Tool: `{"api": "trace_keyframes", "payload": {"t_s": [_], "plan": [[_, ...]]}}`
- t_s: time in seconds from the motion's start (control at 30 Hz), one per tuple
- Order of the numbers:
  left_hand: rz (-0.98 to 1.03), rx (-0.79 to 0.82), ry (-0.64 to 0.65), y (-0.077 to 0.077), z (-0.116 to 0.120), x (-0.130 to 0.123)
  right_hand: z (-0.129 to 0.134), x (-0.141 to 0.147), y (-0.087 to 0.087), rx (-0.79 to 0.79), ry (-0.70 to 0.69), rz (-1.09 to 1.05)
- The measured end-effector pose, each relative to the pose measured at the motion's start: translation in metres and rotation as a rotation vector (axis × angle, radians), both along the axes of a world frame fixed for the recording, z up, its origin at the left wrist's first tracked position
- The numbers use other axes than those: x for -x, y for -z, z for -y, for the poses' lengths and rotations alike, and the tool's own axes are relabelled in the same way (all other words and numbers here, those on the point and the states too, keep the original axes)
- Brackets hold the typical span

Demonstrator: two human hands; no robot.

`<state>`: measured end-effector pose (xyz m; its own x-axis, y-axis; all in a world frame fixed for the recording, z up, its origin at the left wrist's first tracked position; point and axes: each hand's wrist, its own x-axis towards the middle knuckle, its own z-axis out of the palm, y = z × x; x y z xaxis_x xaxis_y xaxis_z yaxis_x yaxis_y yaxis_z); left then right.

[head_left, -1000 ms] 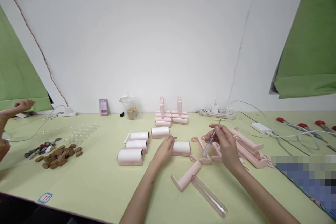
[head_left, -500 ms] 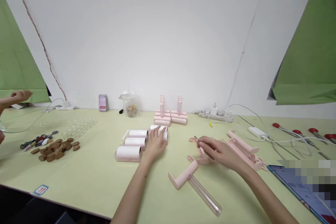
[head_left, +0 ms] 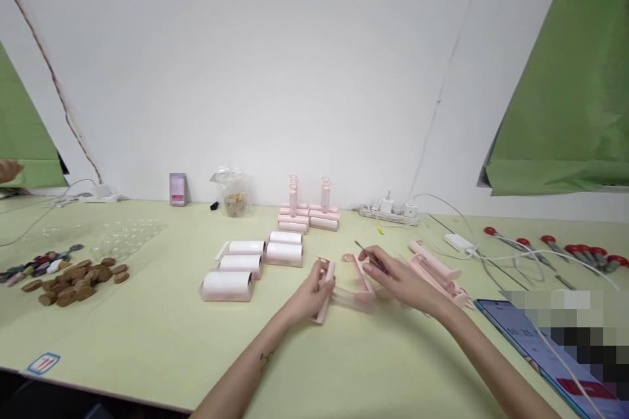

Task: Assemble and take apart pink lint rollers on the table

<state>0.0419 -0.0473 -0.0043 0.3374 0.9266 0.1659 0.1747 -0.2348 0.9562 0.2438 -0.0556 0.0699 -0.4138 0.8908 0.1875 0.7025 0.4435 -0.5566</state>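
My left hand point(head_left: 312, 296) is closed around a pink lint roller holder point(head_left: 323, 308) in the middle of the table. Its clear handle point(head_left: 354, 300) points right and is blurred. In my right hand point(head_left: 396, 278) is a thin dark metal tool point(head_left: 365, 251), pinched with its tip up to the left; its exact kind cannot be made out. Under and beside the right hand lies another pink holder point(head_left: 357, 268), partly hidden by the hand. More pink holders point(head_left: 435, 272) lie just to its right. Several white paper rolls point(head_left: 228, 285) rest left of my left hand.
Pink rollers with upright handles point(head_left: 293, 217) stand by the wall. Brown wooden pieces point(head_left: 73, 281), coloured stones point(head_left: 37, 266) and clear beads point(head_left: 130, 236) lie left. White cables, a power strip point(head_left: 388, 215), red-handled tools point(head_left: 523, 245) and a phone point(head_left: 525, 347) occupy the right.
My left hand has left the white rolls and taken hold of the pink holder with the clear handle, lifting and turning it. The view has shifted right. My right hand keeps the thin tool.
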Motion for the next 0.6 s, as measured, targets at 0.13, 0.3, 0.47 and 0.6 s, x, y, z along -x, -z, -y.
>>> {"api": "trace_keyframes", "payload": {"t_s": [0.13,0.3,0.47,0.6], "plan": [[0.147,-0.030,-0.175,0.000,-0.011,-0.001,-0.010,0.026,0.016,-0.169,-0.061,0.227],[0.135,-0.006,-0.257,0.002,-0.010,0.002,-0.014,0.051,0.036,-0.317,-0.154,0.287],[0.006,0.083,-0.195,-0.004,-0.006,0.003,-0.008,0.046,0.034,-0.331,-0.247,0.308],[-0.090,0.127,-0.080,-0.013,-0.004,0.000,-0.007,0.030,0.025,-0.292,-0.289,0.270]]}}
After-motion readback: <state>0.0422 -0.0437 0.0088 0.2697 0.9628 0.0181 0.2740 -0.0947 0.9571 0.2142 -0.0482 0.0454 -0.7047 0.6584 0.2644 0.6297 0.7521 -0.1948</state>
